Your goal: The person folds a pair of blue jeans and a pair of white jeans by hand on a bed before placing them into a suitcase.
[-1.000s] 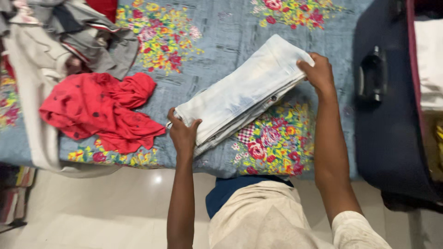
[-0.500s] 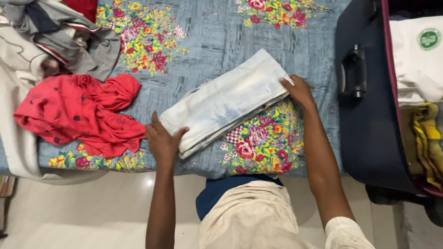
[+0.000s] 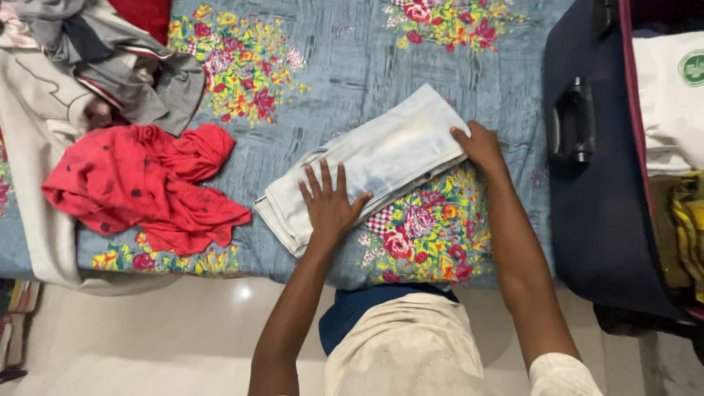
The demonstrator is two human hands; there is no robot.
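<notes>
We have the folded pale jeans [image 3: 370,172] lying slantwise on the flowered bedsheet [image 3: 352,59], near its front edge. Our left hand [image 3: 330,202] lies flat and spread on the near end; our right hand [image 3: 480,147] curls over the far right edge. Denim seems thick, soft, fairly heavy; best gripped under both ends. A crumpled red garment [image 3: 147,187] lies left, an open dark suitcase [image 3: 594,205] right, neither obstructing.

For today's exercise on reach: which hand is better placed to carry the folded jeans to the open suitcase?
Probably the right hand: it grips the folded jeans at the end nearest the suitcase. The left hand lies flat, farther away.
</notes>
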